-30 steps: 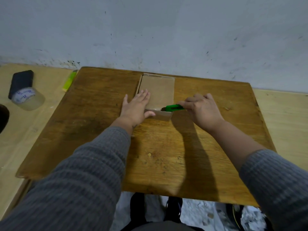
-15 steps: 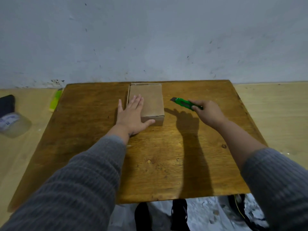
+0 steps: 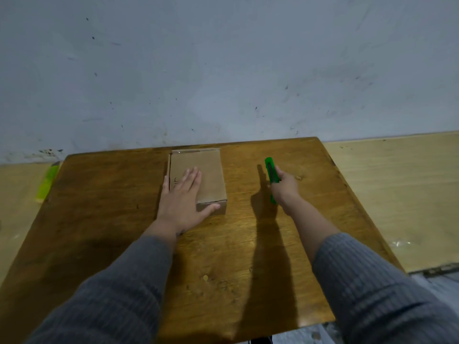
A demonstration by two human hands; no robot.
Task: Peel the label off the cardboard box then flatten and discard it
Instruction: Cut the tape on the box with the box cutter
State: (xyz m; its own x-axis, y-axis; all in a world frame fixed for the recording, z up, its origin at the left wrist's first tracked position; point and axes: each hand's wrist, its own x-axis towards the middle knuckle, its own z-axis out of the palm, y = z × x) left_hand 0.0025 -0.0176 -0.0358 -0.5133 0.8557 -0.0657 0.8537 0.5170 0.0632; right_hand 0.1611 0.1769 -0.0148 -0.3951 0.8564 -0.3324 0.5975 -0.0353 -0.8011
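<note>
Only partial dark print on the cardboard box (image 3: 198, 175) top, beside the left hand (image 3: 182, 199), unreadable. Left grip spread flat, palm on box's near-left corner, thumb against front face. Right hand (image 3: 285, 188) closed around green utility knife (image 3: 271, 175), well right of box, blade end away from person. Box sits mid-far on worn wooden table (image 3: 223, 256); scuffed grey wall (image 3: 223, 70) behind.

Box (image 3: 206, 175) on table (image 3: 104, 194) — cutter (image 3: 270, 173) rightward
</note>
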